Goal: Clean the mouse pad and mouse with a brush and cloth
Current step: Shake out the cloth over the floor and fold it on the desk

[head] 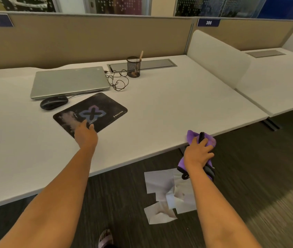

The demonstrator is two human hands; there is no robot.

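Mouse pad pinned, dust patch waiting

Mouse pad [90, 113] lies on the desk [169, 108], mouse [53, 102] at its ten o'clock. Left hand [86, 134] presses flat on its near edge beside the grey dust. Right hand [198, 154], at four o'clock, grips purple cloth [192, 136] and a dark brush [201, 137] together. Keep the pad pinned; brush outward first.

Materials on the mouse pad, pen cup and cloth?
Mouse pad: looks like matte fabric over a thin flexible base, pale dusty smear on it. Pen cup: black wire mesh, see-through. Cloth in right hand: purple, plush, probably microfibre.
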